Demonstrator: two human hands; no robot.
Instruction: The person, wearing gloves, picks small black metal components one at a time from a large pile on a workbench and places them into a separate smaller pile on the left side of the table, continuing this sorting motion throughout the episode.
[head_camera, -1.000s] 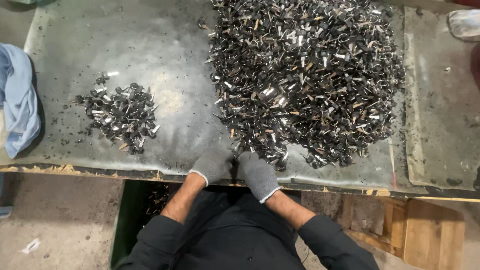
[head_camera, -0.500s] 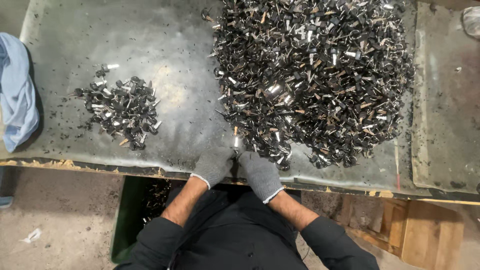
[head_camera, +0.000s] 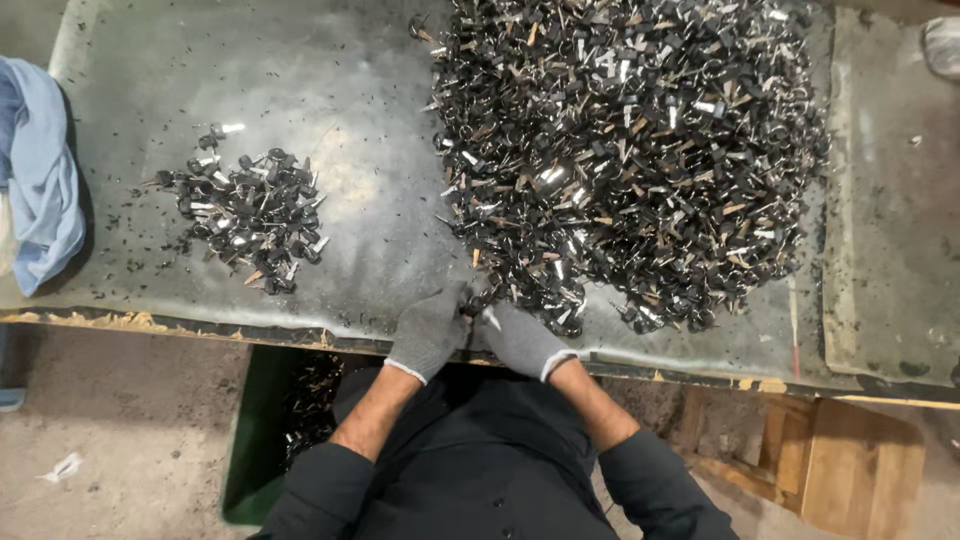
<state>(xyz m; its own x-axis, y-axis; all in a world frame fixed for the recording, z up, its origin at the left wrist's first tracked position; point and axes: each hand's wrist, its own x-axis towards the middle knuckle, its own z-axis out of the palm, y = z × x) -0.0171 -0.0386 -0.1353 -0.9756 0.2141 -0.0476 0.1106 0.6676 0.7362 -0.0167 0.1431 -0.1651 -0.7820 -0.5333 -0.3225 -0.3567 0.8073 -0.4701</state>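
Grey-gloved left hand (head_camera: 428, 334) and right hand (head_camera: 520, 340) pinch together on one small part (head_camera: 478, 312) at the big heap's (head_camera: 630, 160) seven o'clock edge; short, steady fingertip grips seem best.

Greys, blacks and a little blue on your bench.

Your grey knit-gloved left hand (head_camera: 428, 332) and right hand (head_camera: 520, 340) lie on a dull grey sheet-metal tabletop (head_camera: 350, 170); the large heap of small metal parts (head_camera: 630, 160) mixes black, silver and tan, the small pile (head_camera: 245, 215) black and silver; a pale blue cloth (head_camera: 40, 190); your sleeves black; a green bin (head_camera: 250, 440).
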